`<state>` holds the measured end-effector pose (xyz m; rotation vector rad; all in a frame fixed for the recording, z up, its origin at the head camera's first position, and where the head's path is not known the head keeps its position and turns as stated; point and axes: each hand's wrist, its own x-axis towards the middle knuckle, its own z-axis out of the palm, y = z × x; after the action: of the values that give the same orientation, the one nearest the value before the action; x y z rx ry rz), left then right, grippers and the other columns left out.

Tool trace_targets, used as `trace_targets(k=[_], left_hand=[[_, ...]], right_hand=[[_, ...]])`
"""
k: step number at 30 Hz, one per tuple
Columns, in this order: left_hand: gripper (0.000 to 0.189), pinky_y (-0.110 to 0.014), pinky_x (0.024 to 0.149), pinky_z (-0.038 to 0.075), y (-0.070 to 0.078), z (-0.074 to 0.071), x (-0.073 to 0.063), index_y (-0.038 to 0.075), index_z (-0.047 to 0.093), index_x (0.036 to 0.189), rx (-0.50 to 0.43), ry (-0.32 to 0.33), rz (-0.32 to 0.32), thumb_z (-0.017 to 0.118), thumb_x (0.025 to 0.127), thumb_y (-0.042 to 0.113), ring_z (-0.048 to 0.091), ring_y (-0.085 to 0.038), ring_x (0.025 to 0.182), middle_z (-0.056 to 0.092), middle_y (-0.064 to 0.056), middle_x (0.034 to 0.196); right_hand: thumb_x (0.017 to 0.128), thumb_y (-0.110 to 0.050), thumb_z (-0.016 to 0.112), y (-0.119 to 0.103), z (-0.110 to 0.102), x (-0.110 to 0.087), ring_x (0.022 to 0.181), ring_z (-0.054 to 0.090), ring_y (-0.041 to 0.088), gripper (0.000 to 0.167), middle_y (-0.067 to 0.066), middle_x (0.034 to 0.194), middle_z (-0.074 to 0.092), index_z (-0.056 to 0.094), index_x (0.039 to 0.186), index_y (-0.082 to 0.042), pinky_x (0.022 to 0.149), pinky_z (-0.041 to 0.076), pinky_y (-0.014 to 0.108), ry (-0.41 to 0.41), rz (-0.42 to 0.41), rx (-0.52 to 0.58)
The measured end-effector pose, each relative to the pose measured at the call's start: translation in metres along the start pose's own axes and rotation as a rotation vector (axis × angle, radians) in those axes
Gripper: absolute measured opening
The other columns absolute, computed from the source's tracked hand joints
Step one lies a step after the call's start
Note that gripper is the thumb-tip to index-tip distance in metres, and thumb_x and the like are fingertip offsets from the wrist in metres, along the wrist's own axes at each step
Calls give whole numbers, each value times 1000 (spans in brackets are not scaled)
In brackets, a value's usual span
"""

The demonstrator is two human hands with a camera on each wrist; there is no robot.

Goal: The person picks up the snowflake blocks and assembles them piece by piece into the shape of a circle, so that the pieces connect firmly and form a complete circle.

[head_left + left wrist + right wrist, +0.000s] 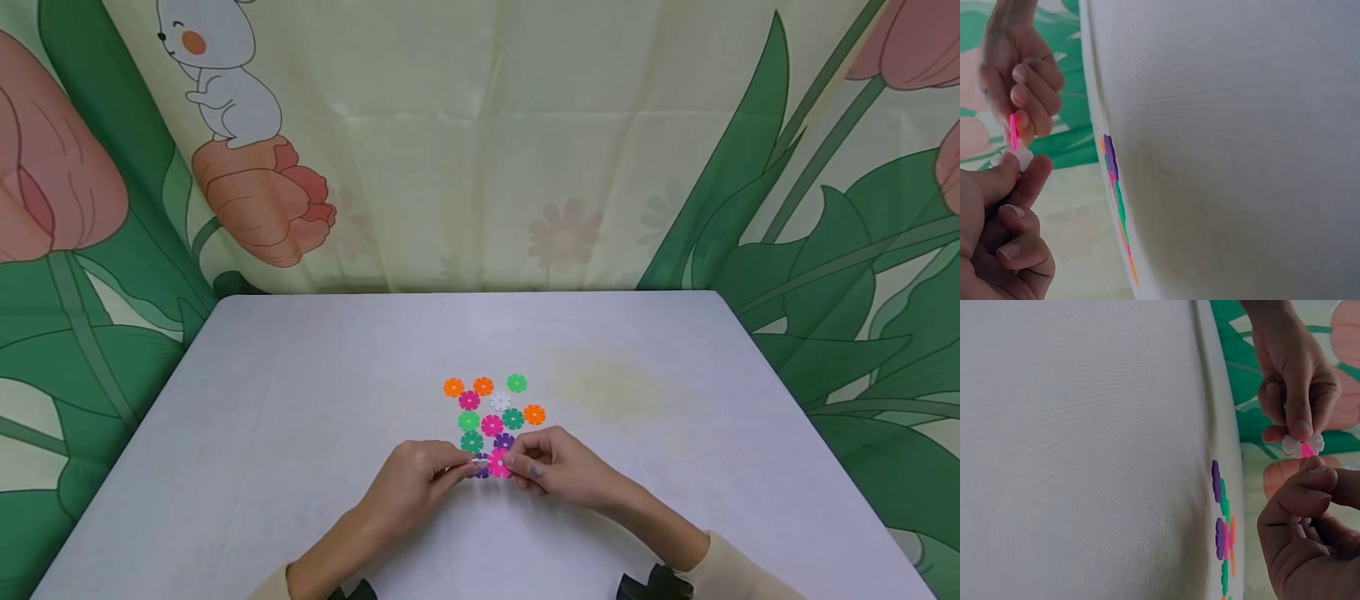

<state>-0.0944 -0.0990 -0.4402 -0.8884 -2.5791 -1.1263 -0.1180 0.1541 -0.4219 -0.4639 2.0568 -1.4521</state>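
Observation:
Above the near side of the table, my left hand (416, 475) pinches a white flower-shaped disc (1317, 444) between thumb and finger. Facing it, my right hand (558, 468) pinches a bright pink flower-shaped disc (498, 463) by its edge. The two discs meet edge to edge, the pink one set crosswise to the white one, as the left wrist view shows. Just behind the hands, several loose flower-shaped discs lie flat, among them a purple disc (504, 441), a dark green disc (471, 442) and a magenta disc (492, 425). Another purple disc is partly covered by the held pieces.
Farther back in the cluster lie orange discs, such as an orange disc (535, 414), a light green disc (517, 382) and a white disc (500, 401). A white cloth covers the table (300, 375). Behind it hangs a printed curtain (465, 167).

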Motion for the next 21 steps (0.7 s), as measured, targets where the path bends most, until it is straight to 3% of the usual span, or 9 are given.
trace_targets(k=[7,15,21], left_hand=[[12,-9,74,57,2,0,-1,14,86,100,13,3,-2,86,88,18,72,0,76,82,5,86],[13,-8,74,56,2,0,-1,15,86,100,28,23,30,87,87,18,73,-1,76,82,5,86],[13,-7,74,56,2,1,-1,15,86,100,31,29,44,87,87,17,73,-1,76,81,6,85]], right_hand=[[106,-26,66,5,-2,1,60,50,6,41,2,75,62,64,95,13,56,43,17,-31,-20,37],[106,-24,66,7,-4,0,61,52,7,38,23,79,62,64,94,12,57,44,19,-52,-24,76],[106,-23,65,8,-4,0,62,52,7,39,18,79,62,64,95,14,58,45,18,-64,-28,94]])
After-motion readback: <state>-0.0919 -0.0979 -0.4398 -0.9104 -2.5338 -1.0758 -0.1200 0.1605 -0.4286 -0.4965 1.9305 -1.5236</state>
